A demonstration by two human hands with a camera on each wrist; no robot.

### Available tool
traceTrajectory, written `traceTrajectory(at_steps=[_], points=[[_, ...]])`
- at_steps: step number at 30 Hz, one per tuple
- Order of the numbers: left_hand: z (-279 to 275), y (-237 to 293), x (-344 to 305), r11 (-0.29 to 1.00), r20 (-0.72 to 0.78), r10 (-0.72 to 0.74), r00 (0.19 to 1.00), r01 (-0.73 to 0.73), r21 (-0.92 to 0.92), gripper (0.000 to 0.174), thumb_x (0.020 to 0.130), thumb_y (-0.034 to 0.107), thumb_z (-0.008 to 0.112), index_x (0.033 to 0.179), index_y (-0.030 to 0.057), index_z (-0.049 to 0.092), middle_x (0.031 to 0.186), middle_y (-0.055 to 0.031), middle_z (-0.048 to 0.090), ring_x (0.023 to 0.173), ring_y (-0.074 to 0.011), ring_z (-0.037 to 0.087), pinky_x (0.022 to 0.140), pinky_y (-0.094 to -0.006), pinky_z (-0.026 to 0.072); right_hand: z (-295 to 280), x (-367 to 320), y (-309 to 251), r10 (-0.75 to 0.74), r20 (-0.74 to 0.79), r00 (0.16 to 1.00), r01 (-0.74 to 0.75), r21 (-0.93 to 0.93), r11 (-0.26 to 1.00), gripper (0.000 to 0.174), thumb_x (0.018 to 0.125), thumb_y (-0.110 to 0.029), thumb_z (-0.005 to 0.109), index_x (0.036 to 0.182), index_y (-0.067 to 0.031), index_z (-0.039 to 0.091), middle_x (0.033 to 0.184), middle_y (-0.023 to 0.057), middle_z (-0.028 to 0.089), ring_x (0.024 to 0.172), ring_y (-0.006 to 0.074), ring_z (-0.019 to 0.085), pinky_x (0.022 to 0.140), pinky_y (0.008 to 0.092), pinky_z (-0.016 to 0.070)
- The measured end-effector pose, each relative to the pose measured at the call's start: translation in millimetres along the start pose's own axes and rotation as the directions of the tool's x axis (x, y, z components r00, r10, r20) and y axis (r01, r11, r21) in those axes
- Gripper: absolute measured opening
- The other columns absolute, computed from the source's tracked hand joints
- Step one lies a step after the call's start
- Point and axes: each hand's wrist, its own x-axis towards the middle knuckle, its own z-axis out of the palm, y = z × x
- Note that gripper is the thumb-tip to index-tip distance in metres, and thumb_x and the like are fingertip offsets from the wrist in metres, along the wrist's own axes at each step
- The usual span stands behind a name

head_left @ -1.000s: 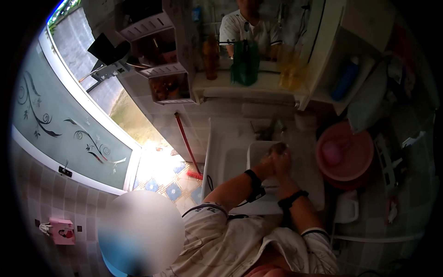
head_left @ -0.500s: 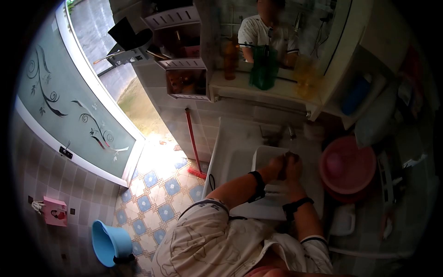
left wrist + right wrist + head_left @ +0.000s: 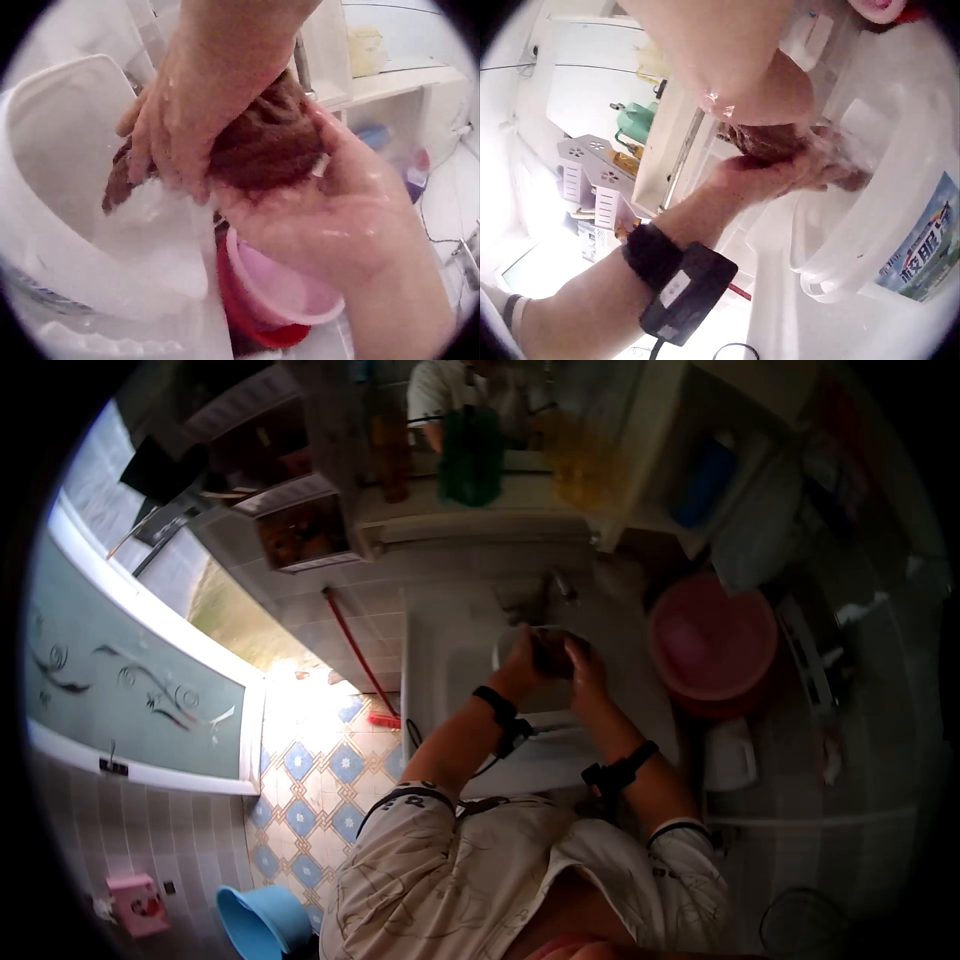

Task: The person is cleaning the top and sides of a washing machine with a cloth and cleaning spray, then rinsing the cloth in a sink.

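Both hands hold a wet brown cloth (image 3: 262, 142) together over a white plastic tub (image 3: 60, 150) that stands in the white sink (image 3: 440, 650). My left hand (image 3: 169, 146) grips the cloth from above, fingers curled over it. My right hand (image 3: 337, 214) cups it from below, palm up and wet. From the head camera the left hand (image 3: 522, 660) and right hand (image 3: 588, 665) meet around the cloth (image 3: 552, 652) above the tub (image 3: 505, 640). The right wrist view shows the cloth (image 3: 772, 139) squeezed between both hands, over the tub (image 3: 877, 217).
A pink basin (image 3: 712, 645) sits right of the sink, with a white jug (image 3: 728, 755) below it. The tap (image 3: 560, 588) is just beyond the hands. A red-handled brush (image 3: 355, 655) leans left of the sink. A blue bucket (image 3: 262, 920) stands on the tiled floor.
The head view has swung, so the sink sits higher and further left in frame. Both hands stay pressed together on the brown cloth over the tub.
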Motion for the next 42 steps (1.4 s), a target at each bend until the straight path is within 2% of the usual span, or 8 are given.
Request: traceTrajectory(at_steps=[11, 16, 23, 27, 31, 38, 40, 42], points=[[28, 18, -15, 0.956, -0.110, 0.168, 0.980, -0.135, 0.259, 0.076, 0.081, 0.064, 0.041, 0.122, -0.0008, 0.044, 0.115, -0.0157, 0.052, 0.105, -0.0291, 0.051, 0.095, -0.0373, 0.0374, -29, -1, -29, 0.049, -0.076, 0.996, -0.058, -0.125, 0.990, 0.045, 0.083, -0.040, 0.056, 0.108, -0.0032, 0.056, 0.102, 0.0042, 0.056, 0.093, 0.0137, 0.052, 0.079, 0.0285, 0.0419], [60, -1, -28, 0.504, -0.085, 0.410, 0.908, -0.148, 0.851, 0.054, 0.081, 0.044, 0.059, 0.114, 0.0015, 0.051, 0.107, -0.0127, 0.056, 0.101, -0.0256, 0.053, 0.089, -0.0356, 0.0421, -26, 12, -23, 0.200, 0.082, 0.976, -0.178, -0.228, 0.957, 0.042, 0.085, -0.042, 0.052, 0.108, -0.0070, 0.055, 0.108, 0.0052, 0.056, 0.099, 0.0164, 0.052, 0.083, 0.0325, 0.0417], [44, 15, -19, 0.927, -0.012, 0.023, 1.000, -0.017, 0.375, 0.039, 0.085, 0.040, 0.053, 0.097, 0.0033, 0.053, 0.101, -0.0122, 0.056, 0.095, -0.0252, 0.054, 0.084, -0.0390, 0.0450, -50, 28, -12, 0.105, 0.168, 0.980, -0.090, -0.096, 0.991, 0.058, 0.083, -0.056, 0.047, 0.112, -0.0067, 0.054, 0.109, 0.0073, 0.055, 0.097, 0.0197, 0.054, 0.078, 0.0341, 0.0449], [88, 9, -43, 0.972, 0.022, 0.043, 0.999, -0.047, 0.231, 0.036, 0.086, 0.036, 0.054, 0.099, 0.0021, 0.053, 0.097, -0.0114, 0.057, 0.093, -0.0257, 0.055, 0.085, -0.0403, 0.0445, -42, 15, -18, 0.336, 0.650, 0.681, -0.636, 0.299, 0.711, 0.060, 0.082, -0.054, 0.050, 0.125, -0.0113, 0.044, 0.121, 0.0079, 0.051, 0.109, 0.0240, 0.052, 0.088, 0.0456, 0.0428], [64, 14, -25, 0.874, 0.096, -0.018, 0.995, -0.031, 0.485, 0.033, 0.084, 0.029, 0.056, 0.102, 0.0011, 0.052, 0.096, -0.0116, 0.057, 0.090, -0.0265, 0.056, 0.083, -0.0405, 0.0457, -38, 1, -27, 0.243, 0.806, 0.539, -0.685, 0.252, 0.684, 0.061, 0.079, -0.049, 0.060, 0.125, -0.0135, 0.042, 0.122, 0.0071, 0.051, 0.108, 0.0243, 0.053, 0.085, 0.0482, 0.0454], [64, 19, -13, 0.348, 0.028, 0.190, 0.981, -0.094, 0.933, 0.033, 0.073, 0.013, 0.064, 0.101, -0.0015, 0.054, 0.094, -0.0125, 0.058, 0.085, -0.0240, 0.059, 0.072, -0.0343, 0.0473, -13, 13, -21, 0.500, 0.421, 0.757, -0.191, -0.589, 0.786, 0.037, 0.075, -0.031, 0.065, 0.105, -0.0107, 0.056, 0.096, 0.0065, 0.063, 0.086, 0.0210, 0.061, 0.066, 0.0355, 0.0492], [36, 20, 9, -0.095, 0.213, 0.315, 0.925, -0.193, 0.977, 0.031, 0.073, 0.014, 0.063, 0.098, -0.0029, 0.055, 0.093, -0.0137, 0.059, 0.082, -0.0240, 0.059, 0.070, -0.0332, 0.0467, -2, 20, -21, 0.413, 0.389, 0.824, 0.002, -0.730, 0.683, 0.033, 0.074, -0.028, 0.063, 0.100, -0.0097, 0.058, 0.091, 0.0074, 0.064, 0.082, 0.0214, 0.062, 0.065, 0.0355, 0.0483], [31, 18, 19, -0.253, 0.227, 0.399, 0.888, -0.132, 0.959, 0.029, 0.073, 0.015, 0.061, 0.095, -0.0034, 0.057, 0.092, -0.0159, 0.060, 0.080, -0.0257, 0.060, 0.069, -0.0329, 0.0470, 5, 25, -22, 0.211, 0.584, 0.784, 0.598, -0.802, -0.003, 0.036, 0.073, -0.031, 0.062, 0.100, -0.0074, 0.058, 0.090, 0.0102, 0.064, 0.082, 0.0243, 0.062, 0.067, 0.0363, 0.0484]])
